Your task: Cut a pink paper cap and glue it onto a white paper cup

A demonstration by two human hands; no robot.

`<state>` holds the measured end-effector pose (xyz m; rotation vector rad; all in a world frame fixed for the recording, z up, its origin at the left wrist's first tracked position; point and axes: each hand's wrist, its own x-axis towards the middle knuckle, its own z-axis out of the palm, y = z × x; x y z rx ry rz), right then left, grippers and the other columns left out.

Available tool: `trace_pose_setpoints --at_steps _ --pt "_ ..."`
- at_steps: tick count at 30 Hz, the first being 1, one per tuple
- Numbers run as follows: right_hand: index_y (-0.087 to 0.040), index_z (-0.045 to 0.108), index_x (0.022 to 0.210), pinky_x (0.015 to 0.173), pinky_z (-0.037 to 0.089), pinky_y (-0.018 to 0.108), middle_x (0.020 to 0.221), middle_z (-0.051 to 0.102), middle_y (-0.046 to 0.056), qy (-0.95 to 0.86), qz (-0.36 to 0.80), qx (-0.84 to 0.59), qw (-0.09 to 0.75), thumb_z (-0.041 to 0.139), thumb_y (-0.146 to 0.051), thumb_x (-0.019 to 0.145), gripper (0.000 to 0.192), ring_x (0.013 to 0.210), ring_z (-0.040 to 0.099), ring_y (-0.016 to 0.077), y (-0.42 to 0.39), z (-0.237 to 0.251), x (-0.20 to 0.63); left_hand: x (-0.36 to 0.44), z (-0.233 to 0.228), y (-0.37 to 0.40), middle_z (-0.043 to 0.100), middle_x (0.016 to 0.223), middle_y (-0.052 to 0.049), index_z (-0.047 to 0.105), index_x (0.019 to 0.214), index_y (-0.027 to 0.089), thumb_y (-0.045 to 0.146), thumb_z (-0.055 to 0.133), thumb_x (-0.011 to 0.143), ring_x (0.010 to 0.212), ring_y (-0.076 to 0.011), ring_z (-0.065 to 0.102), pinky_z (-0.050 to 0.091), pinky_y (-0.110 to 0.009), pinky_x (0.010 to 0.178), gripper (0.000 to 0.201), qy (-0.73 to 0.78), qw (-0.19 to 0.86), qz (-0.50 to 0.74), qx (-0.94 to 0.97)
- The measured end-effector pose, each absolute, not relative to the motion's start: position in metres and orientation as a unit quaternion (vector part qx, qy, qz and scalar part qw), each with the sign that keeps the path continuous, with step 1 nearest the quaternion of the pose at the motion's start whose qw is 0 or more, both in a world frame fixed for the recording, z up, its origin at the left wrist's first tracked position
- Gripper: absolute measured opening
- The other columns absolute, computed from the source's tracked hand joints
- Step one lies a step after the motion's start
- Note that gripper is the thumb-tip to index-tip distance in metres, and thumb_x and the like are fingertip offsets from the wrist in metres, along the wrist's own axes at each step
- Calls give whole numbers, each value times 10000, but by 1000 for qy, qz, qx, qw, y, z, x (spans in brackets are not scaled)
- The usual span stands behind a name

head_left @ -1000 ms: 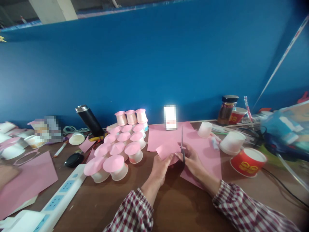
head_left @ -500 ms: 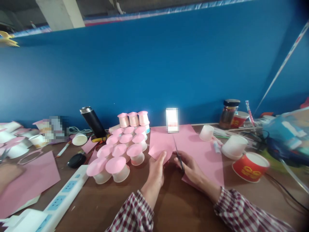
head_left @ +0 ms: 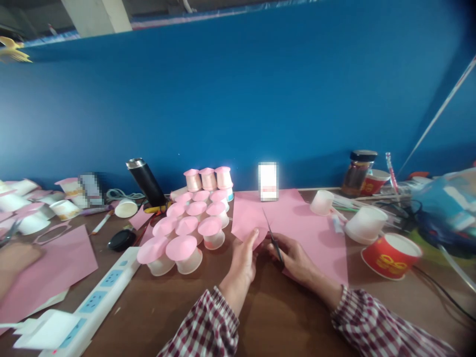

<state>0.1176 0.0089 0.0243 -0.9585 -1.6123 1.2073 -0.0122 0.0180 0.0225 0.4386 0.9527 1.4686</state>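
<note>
Between thumb and fingers, my left hand pinches a small piece of pink paper. My right hand is closed round a pair of scissors, whose blades point up and away from me at the right edge of that piece. Whether the blades are cutting into it I cannot tell. Beneath both hands lies a large pink sheet on the brown table. To the left stand several white paper cups, upside down or upright I cannot tell, topped with pink paper cones.
A white power strip runs along the left front. Beyond it another person's hand rests over pink paper. A black thermos leans at the back left. On the right are a red paper cup, white cups and a dark-lidded jar.
The view has shifted slightly, so the objects sit a little to the right. My left hand still holds the pink paper and my right the scissors; the paper has tilted slightly.
</note>
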Motion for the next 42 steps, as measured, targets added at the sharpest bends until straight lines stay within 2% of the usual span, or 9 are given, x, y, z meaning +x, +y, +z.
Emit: trace_pose_setpoints --at_steps 9,16,21,31,37,42 --pt "-128 598 1165 706 485 300 849 665 63 -673 460 -404 416 564 -412 833 438 759 582 186 8 26 119 -13 25 19 696 795 -67 604 893 123 230 772 625 689 -166 671 515 -219 550 334 423 611 647 171" --pt "-134 601 1149 768 497 339 841 666 65 -668 457 -412 418 564 -439 823 448 831 606 216 8 26 119 -13 26 19 697 848 -80 616 891 122 230 763 635 698 -168 665 522 -241 570 314 433 605 644 178" --pt "-125 594 1155 695 501 303 779 646 46 -674 452 -412 415 545 -425 838 438 691 577 168 7 28 119 -14 27 19 696 830 -85 617 896 105 232 763 632 689 -173 662 519 -247 569 328 421 607 647 189" --pt "-119 594 1163 620 480 256 725 622 32 -674 452 -412 414 546 -393 851 418 641 549 145 9 26 119 -16 21 21 693 884 -104 625 948 101 275 775 621 716 -177 657 513 -255 586 400 419 594 652 216" --pt "-151 602 1154 590 473 241 796 650 41 -674 459 -411 408 541 -396 862 386 615 540 128 8 24 120 -15 22 20 683 768 -69 622 905 97 270 774 618 604 -144 630 495 -237 527 368 417 593 654 215" --pt "-151 607 1157 573 469 239 747 648 33 -671 462 -411 410 539 -409 860 399 580 533 124 8 22 120 -15 26 19 650 686 -36 605 849 103 250 779 602 539 -118 592 468 -220 483 335 421 595 653 204"
